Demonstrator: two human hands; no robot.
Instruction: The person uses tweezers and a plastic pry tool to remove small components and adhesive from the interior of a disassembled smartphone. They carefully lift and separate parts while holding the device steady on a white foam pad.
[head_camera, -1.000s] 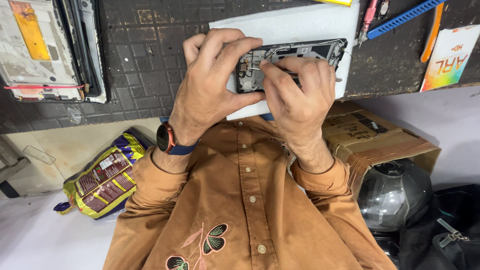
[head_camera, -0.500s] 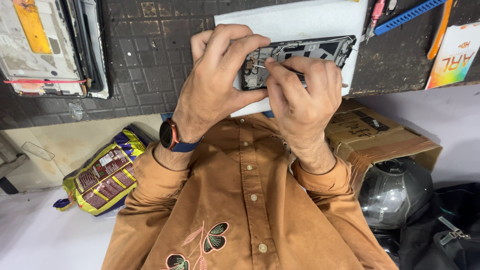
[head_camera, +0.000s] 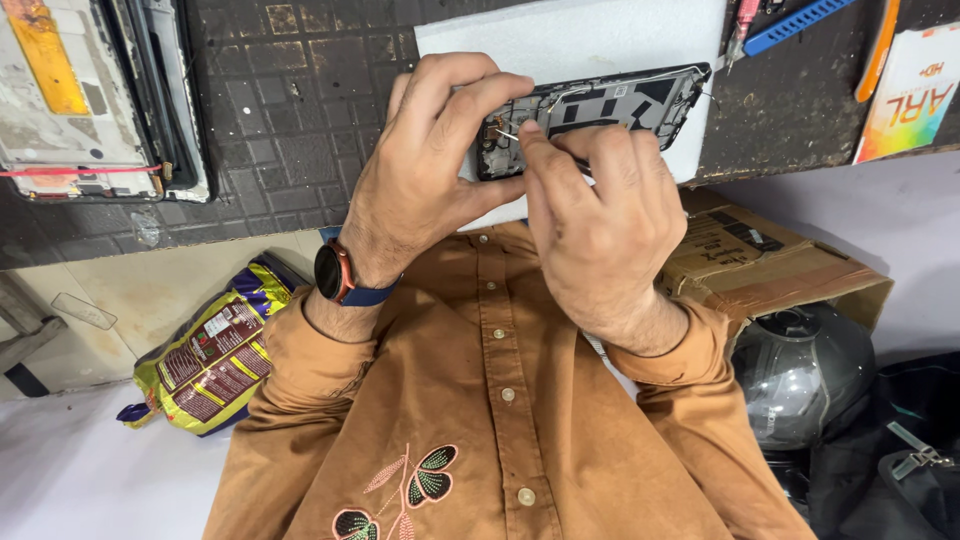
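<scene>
An opened phone (head_camera: 620, 100) with its back off and its dark insides showing lies on a white foam sheet (head_camera: 560, 40) on the dark grid mat (head_camera: 290, 130). My left hand (head_camera: 420, 170), with a watch on its wrist, grips the phone's left end, fingers curled over the top edge. My right hand (head_camera: 600, 220) is pinched on a thin metal tool (head_camera: 506, 132). The tool's tip touches the parts at the phone's left end. My hands hide the phone's lower left part.
A second dismantled phone frame (head_camera: 90, 100) lies at the mat's left. A blue tool (head_camera: 790, 25), an orange tool (head_camera: 880, 50) and a colourful card (head_camera: 915, 95) sit top right. Below the bench are a cardboard box (head_camera: 770, 260), a grey helmet (head_camera: 810, 375) and a yellow-purple bag (head_camera: 210, 350).
My right fingers have slid left along the phone, bringing the tool tip to its left end. My left hand keeps its grip. The view has shifted slightly.
</scene>
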